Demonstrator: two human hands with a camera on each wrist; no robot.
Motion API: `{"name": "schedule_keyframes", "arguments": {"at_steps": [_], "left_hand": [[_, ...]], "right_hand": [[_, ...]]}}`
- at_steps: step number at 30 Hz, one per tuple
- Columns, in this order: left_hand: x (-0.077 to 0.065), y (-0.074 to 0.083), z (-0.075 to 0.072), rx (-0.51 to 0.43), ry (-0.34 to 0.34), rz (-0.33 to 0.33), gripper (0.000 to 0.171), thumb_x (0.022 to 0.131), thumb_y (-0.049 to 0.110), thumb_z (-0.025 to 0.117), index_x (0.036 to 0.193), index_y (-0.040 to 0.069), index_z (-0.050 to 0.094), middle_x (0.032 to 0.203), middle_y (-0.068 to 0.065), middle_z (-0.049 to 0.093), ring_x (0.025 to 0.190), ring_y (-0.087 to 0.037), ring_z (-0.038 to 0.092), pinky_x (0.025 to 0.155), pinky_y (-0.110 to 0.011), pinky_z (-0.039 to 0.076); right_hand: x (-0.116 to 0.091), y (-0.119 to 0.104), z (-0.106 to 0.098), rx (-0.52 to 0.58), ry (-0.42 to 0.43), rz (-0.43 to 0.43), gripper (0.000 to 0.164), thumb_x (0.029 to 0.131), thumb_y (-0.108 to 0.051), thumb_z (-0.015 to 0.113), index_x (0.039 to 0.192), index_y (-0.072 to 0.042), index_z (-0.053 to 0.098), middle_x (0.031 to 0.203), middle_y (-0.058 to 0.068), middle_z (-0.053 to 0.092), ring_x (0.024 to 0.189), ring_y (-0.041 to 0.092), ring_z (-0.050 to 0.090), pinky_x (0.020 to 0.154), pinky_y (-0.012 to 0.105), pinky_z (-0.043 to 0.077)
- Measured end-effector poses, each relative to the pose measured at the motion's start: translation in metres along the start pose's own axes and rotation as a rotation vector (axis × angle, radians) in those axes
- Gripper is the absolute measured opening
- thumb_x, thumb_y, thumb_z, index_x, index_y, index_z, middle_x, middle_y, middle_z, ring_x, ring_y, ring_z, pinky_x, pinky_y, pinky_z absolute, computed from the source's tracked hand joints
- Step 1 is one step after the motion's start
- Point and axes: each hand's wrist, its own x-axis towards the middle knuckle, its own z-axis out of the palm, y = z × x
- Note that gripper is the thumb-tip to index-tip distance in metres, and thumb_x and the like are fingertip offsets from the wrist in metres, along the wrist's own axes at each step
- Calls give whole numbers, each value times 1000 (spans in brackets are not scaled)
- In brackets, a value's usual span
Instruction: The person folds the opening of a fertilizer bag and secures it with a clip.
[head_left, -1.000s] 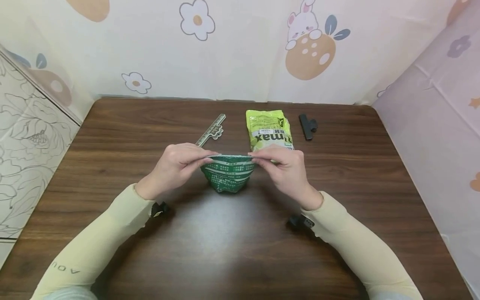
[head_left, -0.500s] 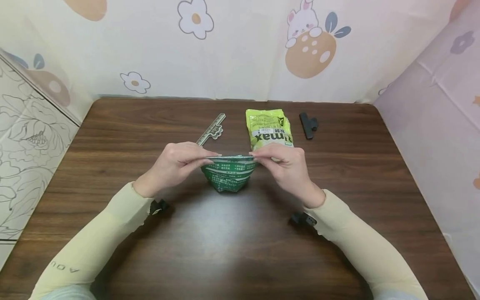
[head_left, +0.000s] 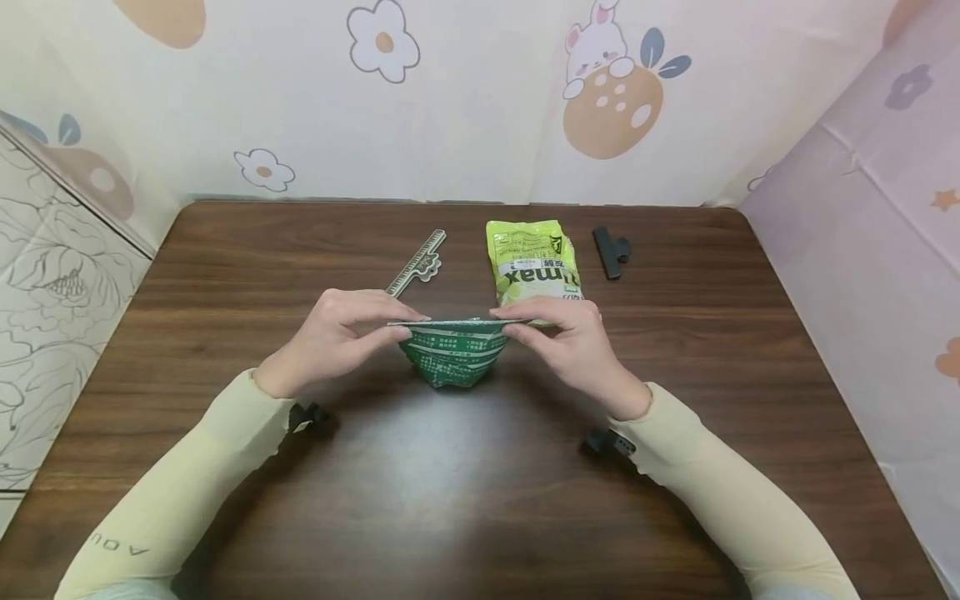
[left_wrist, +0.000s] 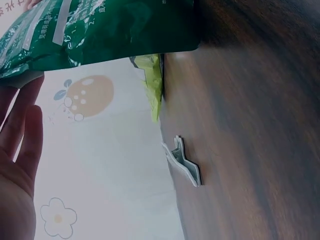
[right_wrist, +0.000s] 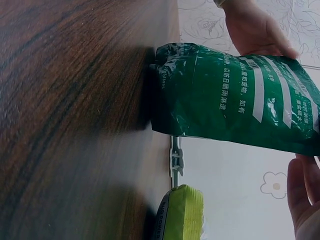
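A green foil bag (head_left: 453, 354) with white print stands upright at the middle of the table. Its top edge is drawn into a flat line between both hands. My left hand (head_left: 333, 337) pinches the left end of that edge, fingers behind and thumb in front. At the other end my right hand (head_left: 566, 342) pinches it in the same way. In the right wrist view the bag (right_wrist: 225, 100) shows its printed face and its base close to the tabletop. The left wrist view shows the bag (left_wrist: 115, 35) above the fingers of the left hand (left_wrist: 20, 150).
A lime-green bag (head_left: 534, 260) lies behind the right hand. To its right is a black clip (head_left: 611, 252). A pale ruler-like clip (head_left: 416, 262) with a scalloped handle lies behind the green bag. A patterned cloth backdrop (head_left: 465, 125) rises at the table's rear edge.
The pinch on the top edge has shifted, with the thumbs now a little lower and more of the flat edge showing. The green bag stays in place; the head view has shifted slightly.
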Motion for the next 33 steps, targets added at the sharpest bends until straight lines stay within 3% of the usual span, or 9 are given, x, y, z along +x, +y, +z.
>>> {"name": "schedule_keyframes", "arguments": {"at_steps": [4,8,13,18,21,28,33], "left_hand": [[0,-5,-5,-52,-4,-69,24,93,-3,60,106,9,76,104,-1,74,93,-17,70,80,-26,53],[1,-15,-9,-35,11,-259,19,101,8,57,102,13,76,97,4,75,87,-16,71,79,-26,53],[2,-38,-13,114,-18,-513,14,101,23,62,104,15,73,92,1,74,79,-23,69,71,-32,53],[7,-65,-15,299,-112,-684,20,99,28,64,112,14,68,97,-2,70,84,-17,63,75,-39,49],[13,-77,-15,374,-159,-718,22,97,30,65,114,16,66,97,0,69,88,-17,63,78,-42,47],[30,-90,-7,578,-238,-700,37,94,35,67,124,13,62,118,-5,60,106,-27,57,86,-53,47],[40,-94,-1,616,-303,-738,50,93,44,67,130,13,57,119,-8,61,103,-28,57,86,-51,47]], "right_hand": [[0,0,1,-10,-3,9,28,78,14,76,100,-2,77,100,6,75,95,15,70,83,28,54],[0,-1,1,-15,5,19,26,79,13,76,100,-3,78,100,6,75,94,16,71,83,29,54],[-2,1,0,-9,-2,30,26,79,13,77,100,-4,78,100,4,75,93,17,71,82,29,55],[-3,1,-1,-7,-8,39,26,80,12,76,100,-4,78,99,4,75,92,16,70,81,29,55],[-3,2,-1,0,-9,40,26,79,14,76,100,-3,77,98,5,75,91,15,70,81,28,55],[-3,1,-1,13,-16,20,28,78,16,75,100,-1,77,97,8,75,91,15,70,81,28,54],[-3,-1,-1,22,-23,24,29,79,16,75,100,-3,77,98,6,75,91,17,70,80,29,55]]}}
